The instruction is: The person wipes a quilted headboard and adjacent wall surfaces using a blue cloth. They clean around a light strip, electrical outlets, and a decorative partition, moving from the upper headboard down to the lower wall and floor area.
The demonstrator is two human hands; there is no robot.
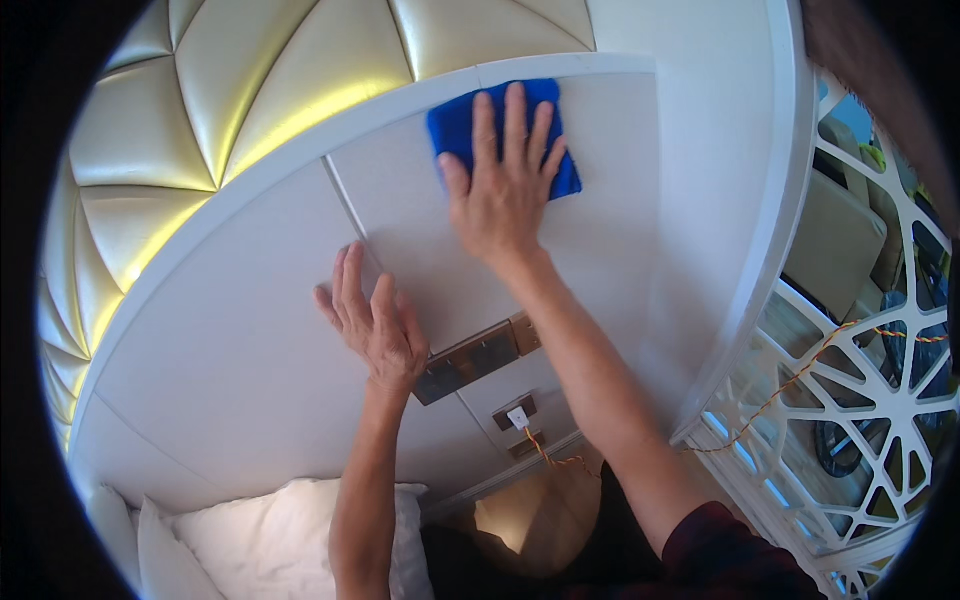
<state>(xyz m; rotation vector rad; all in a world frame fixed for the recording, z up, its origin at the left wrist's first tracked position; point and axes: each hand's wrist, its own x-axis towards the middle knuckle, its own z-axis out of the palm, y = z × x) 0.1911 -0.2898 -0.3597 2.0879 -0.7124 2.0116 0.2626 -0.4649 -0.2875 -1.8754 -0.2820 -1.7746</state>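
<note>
My right hand (506,184) lies with spread fingers on a folded blue cloth (454,124), flat against the upper part of a pale headboard panel (607,172). The cloth's top edge is close to the panel's raised white rim (480,75). Lower and to the left, my left hand (379,322) holds nothing; its fingers are apart and bent near a thin metallic strip (345,196). Just below that hand, a row of dark switches (469,364) in a bronze-coloured frame is set in the panel, partly hidden by my right forearm.
A white plug (518,418) with a twisted red-and-yellow cord sits in a socket under the switches. White pillows (262,532) lie at the lower left. Padded upholstery (142,142) rises beyond the rim. A white lattice screen (885,409) stands at the right, crossed by a twisted cord.
</note>
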